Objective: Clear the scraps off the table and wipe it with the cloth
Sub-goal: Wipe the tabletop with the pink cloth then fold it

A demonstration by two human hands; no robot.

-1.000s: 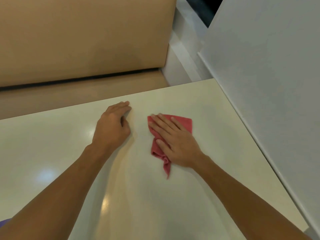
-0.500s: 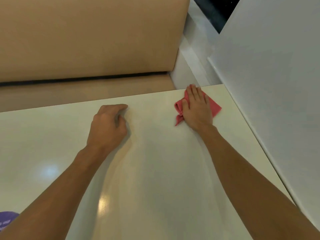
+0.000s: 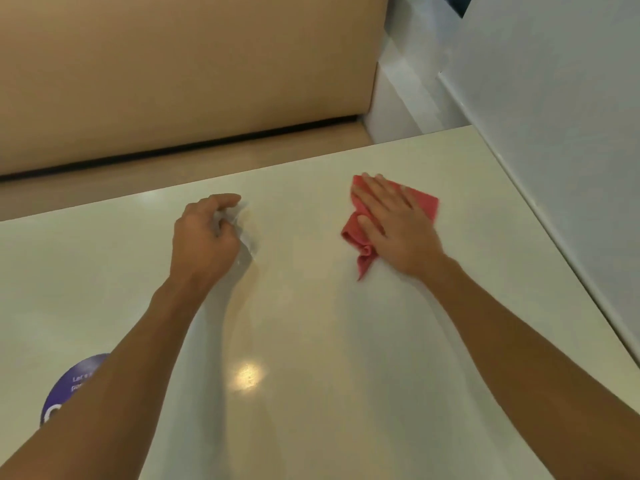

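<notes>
A glossy cream rectangular table (image 3: 311,341) fills the lower part of the view, its top shining with a small bright spot of reflected light near the table's middle. Beyond the table's far edge stands a tan padded bench backrest (image 3: 173,81), and below that a strip of matching tan bench seat (image 3: 104,181) runs just beside the far edge. Along the table's right edge rises a plain pale grey wall panel (image 3: 554,150), touching the table along that whole side.

Two bare forearms reach in over the table's near edge. The left hand (image 3: 204,237) rests on the table left of its middle and towards the far edge, knuckles up, its fingers loosely curled with the forefinger arched forward. Nothing shows inside them, though that part is blurred. The right hand (image 3: 394,223) lies palm down on the table's right half, near the far right corner, fingers straight and spread. It presses flat on a crumpled red wiping cloth (image 3: 424,202) and does not clench it. The cloth lies on the table under this hand, one flat corner showing past the fingers towards the right edge and a bunched tail trailing towards the near edge.

A round purple sticker with white lettering (image 3: 69,386) sits on the table near its near left side, half hidden by the left forearm.
</notes>
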